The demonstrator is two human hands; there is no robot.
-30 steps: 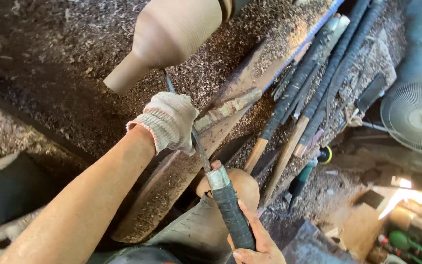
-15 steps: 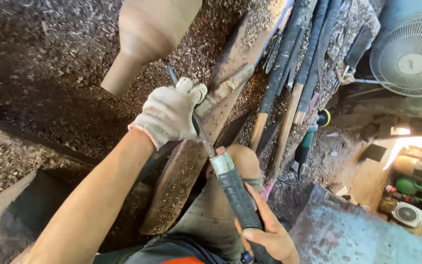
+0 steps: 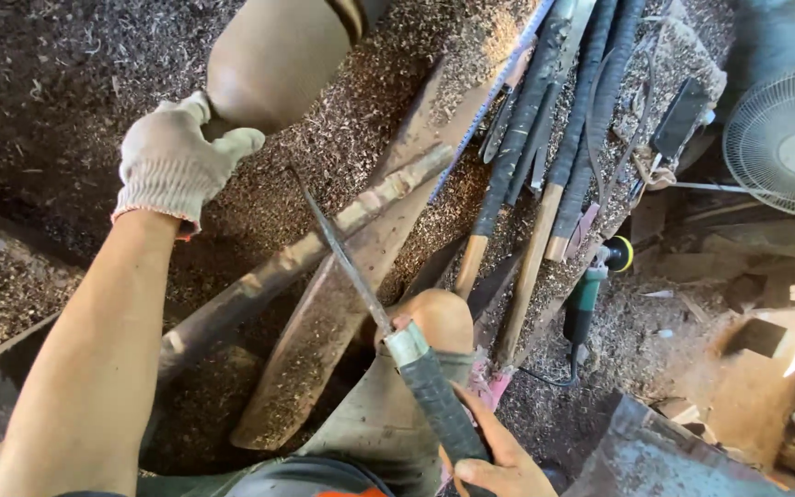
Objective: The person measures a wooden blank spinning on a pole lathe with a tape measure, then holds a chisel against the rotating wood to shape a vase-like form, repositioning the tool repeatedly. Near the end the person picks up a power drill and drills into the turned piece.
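My left hand (image 3: 177, 158), in a white knitted glove, rests against the rounded wooden piece (image 3: 273, 57) mounted at the top, fingers spread on its lower left side. My right hand (image 3: 494, 456) grips the dark taped handle of a long turning chisel (image 3: 388, 324). Its thin blade runs up and left across a wooden rest bar (image 3: 324, 244), with the tip free and below the wooden piece. My knee (image 3: 434, 317) sits just beside the handle's metal collar.
Wood shavings cover the bench (image 3: 57, 83). Several long-handled chisels (image 3: 545, 138) lie in a row at the upper right. A power tool with a green body (image 3: 591, 290) lies below them. A white fan (image 3: 789, 138) stands at the right.
My left hand let go of the chisel blade and moved up and left onto the wooden piece. The chisel drew back from the wood. The view shifted.
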